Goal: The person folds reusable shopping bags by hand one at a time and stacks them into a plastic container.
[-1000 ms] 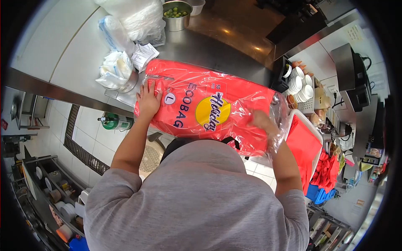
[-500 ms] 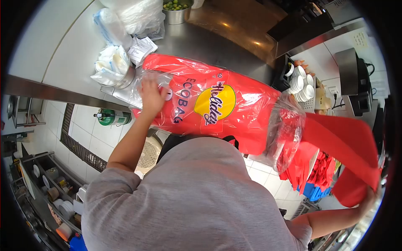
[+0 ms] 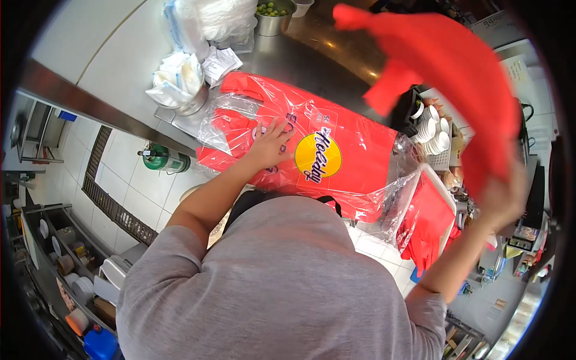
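Observation:
A clear plastic pack of red eco bags (image 3: 358, 156), printed "ECOBAG" and "Holiday" on a yellow circle, lies across the steel counter in front of me. My left hand (image 3: 268, 144) rests flat on the left part of the pack, its fingers spread over the lettering. Off to the right, my right hand (image 3: 503, 198) is raised and blurred by motion, closed on the end of a loose red eco bag (image 3: 444, 51). That bag swings through the air above the counter, its far end pointing to the upper left.
More red bags (image 3: 427, 219) sit in a white container by the pack's right end. Stacked white cups (image 3: 433, 135) stand behind. A metal tub of white packets (image 3: 180, 90), paper slips (image 3: 221, 63) and a pot of green fruit (image 3: 274, 21) line the back left. A green cylinder (image 3: 165, 159) stands on the floor.
My right hand has swung the red eco bag from low on the right up over the counter. The left hand has slid rightward on the pack, from its left end toward the lettering.

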A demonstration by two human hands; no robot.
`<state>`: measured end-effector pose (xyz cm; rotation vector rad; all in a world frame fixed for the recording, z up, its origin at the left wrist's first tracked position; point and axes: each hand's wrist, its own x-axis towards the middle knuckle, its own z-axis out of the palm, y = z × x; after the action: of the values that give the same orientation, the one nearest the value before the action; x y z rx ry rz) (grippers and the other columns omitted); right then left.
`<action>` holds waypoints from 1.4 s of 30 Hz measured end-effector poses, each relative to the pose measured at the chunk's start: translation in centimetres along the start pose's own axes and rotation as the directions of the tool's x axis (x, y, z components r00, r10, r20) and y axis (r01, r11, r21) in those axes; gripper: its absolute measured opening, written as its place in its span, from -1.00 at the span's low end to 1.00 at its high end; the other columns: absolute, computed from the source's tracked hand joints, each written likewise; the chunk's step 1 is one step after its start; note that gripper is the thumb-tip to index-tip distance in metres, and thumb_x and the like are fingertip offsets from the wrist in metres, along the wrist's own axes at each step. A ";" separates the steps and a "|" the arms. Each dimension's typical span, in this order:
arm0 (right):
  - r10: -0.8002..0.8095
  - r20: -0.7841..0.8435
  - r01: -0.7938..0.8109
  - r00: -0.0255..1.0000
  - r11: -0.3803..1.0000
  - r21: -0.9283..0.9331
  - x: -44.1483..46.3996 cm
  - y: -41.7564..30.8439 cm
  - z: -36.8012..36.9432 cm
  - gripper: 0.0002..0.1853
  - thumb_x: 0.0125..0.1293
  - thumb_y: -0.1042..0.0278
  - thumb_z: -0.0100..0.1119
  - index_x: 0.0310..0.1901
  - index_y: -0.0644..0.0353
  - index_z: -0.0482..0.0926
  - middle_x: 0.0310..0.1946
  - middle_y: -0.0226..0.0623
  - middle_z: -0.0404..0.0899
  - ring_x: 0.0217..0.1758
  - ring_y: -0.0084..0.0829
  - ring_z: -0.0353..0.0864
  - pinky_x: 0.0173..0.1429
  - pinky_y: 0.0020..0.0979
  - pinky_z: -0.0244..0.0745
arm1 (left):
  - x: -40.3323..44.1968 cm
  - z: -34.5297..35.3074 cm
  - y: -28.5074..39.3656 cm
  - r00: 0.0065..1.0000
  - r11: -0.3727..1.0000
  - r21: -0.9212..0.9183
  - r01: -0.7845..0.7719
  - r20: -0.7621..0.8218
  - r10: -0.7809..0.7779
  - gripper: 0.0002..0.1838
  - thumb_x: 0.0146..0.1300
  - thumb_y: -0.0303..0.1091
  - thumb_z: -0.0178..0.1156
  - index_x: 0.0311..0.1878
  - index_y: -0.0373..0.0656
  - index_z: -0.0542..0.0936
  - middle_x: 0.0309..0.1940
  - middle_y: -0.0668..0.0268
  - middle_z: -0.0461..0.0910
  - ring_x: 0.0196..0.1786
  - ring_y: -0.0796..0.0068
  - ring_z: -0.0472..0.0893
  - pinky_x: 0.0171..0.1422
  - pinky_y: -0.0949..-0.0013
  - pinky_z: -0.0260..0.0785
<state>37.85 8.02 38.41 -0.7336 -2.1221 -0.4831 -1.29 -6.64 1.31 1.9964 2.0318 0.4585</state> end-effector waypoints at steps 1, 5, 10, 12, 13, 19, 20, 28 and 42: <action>0.109 0.295 -0.026 0.949 0.962 -0.272 -3.6 -3.4 4.2 -0.43 0.00 0.68 0.12 0.14 0.18 0.60 0.04 -0.22 0.64 0.08 -0.28 0.61 0.06 -0.29 0.55 | 0.3 0.5 -0.8 1.000 0.993 -0.117 0.006 0.015 -0.004 -0.18 0.15 0.17 0.26 0.45 0.12 0.29 0.54 0.19 0.04 0.59 0.08 -0.04 0.55 -0.31 -0.33; 0.098 0.943 -0.208 0.319 0.978 -0.032 -10.5 -17.1 13.1 -0.18 0.12 0.34 0.29 0.45 0.03 0.19 0.27 0.03 0.38 0.27 -0.04 0.43 0.33 -0.14 0.38 | -3.9 -3.3 2.1 0.972 0.975 -0.172 -0.138 0.165 0.167 -0.26 0.15 0.00 0.30 0.40 0.05 0.36 0.46 0.17 0.21 0.54 0.10 0.09 0.55 -0.27 -0.24; -0.071 0.952 -0.117 0.298 0.987 0.110 -20.6 -18.3 17.5 -0.09 0.07 -0.02 0.42 0.43 0.07 0.23 0.43 0.00 0.15 0.35 0.07 0.30 0.39 0.06 0.23 | -8.8 -0.9 1.7 0.936 0.936 -0.018 -0.351 -0.005 0.351 -0.45 0.09 -0.34 0.27 0.23 0.01 0.52 0.28 0.19 0.43 0.44 0.20 0.27 0.50 -0.10 0.03; -0.052 0.944 -0.232 0.325 0.963 0.133 -21.4 -17.1 18.7 -0.13 0.08 -0.03 0.41 0.40 0.08 0.28 0.43 0.00 0.15 0.37 0.05 0.28 0.41 0.03 0.22 | -7.2 -0.3 0.4 0.941 0.939 -0.115 -0.324 0.066 0.333 -0.48 0.02 -0.43 0.24 0.15 0.00 0.58 0.15 0.28 0.55 0.25 0.24 0.44 0.35 0.08 0.24; -0.034 0.935 -0.335 0.353 0.929 0.160 -21.7 -16.2 19.4 -0.17 0.09 -0.05 0.40 0.37 0.09 0.33 0.42 0.00 0.16 0.38 0.03 0.27 0.42 0.01 0.21 | -6.4 -0.6 0.3 0.934 0.923 -0.143 -0.356 -0.032 0.356 -0.53 -0.05 -0.50 0.22 0.03 -0.04 0.65 -0.04 0.33 0.63 0.09 0.25 0.52 0.21 0.16 0.31; 0.418 0.832 -0.642 0.365 0.760 -0.100 -21.6 -13.0 23.6 -0.11 0.05 -0.09 0.44 0.37 0.15 0.31 0.41 -0.04 0.18 0.44 -0.01 0.19 0.41 0.00 0.23 | -2.3 -3.9 1.1 0.971 0.940 -0.281 -0.195 0.078 0.224 -0.53 -0.14 -0.54 0.31 -0.03 -0.10 0.69 -0.06 0.20 0.65 0.06 0.13 0.56 0.21 0.14 0.36; 0.519 0.808 -0.625 0.280 0.737 -0.257 -20.7 -13.3 23.5 -0.06 0.02 -0.09 0.47 0.39 0.14 0.27 0.41 -0.05 0.18 0.43 -0.01 0.20 0.41 0.02 0.23 | -2.2 -4.4 1.5 0.920 0.955 -0.294 -0.049 0.359 0.158 -0.54 -0.12 -0.53 0.31 -0.03 -0.12 0.69 -0.07 0.18 0.66 0.07 0.07 0.55 0.20 0.12 0.37; 0.598 0.783 -0.684 0.169 0.644 -0.344 -19.4 -9.2 26.4 0.12 -0.22 -0.13 0.58 0.40 0.15 0.26 0.40 -0.05 0.22 0.45 -0.03 0.20 0.41 -0.06 0.26 | 1.5 -2.6 4.5 0.818 0.230 -0.785 0.576 0.551 -0.168 0.14 0.11 -0.29 0.39 0.58 -0.03 -0.22 0.39 0.18 0.29 0.26 0.28 0.46 0.36 0.18 0.28; 0.248 0.665 -0.633 0.704 0.644 0.430 -12.0 -18.4 20.8 -0.71 0.22 0.37 0.17 -0.03 0.20 0.52 -0.06 -0.07 0.59 0.00 0.00 0.59 0.11 -0.14 0.50 | 8.5 -1.3 7.1 0.854 -0.370 -0.858 0.357 0.460 -0.242 -0.71 0.27 -0.40 0.28 0.03 -0.24 0.54 -0.04 0.27 0.64 0.07 0.26 0.60 0.21 0.14 0.46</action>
<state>19.82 1.82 14.96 -1.0410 -2.2563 0.8306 4.55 1.89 5.63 0.2319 1.0040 1.2942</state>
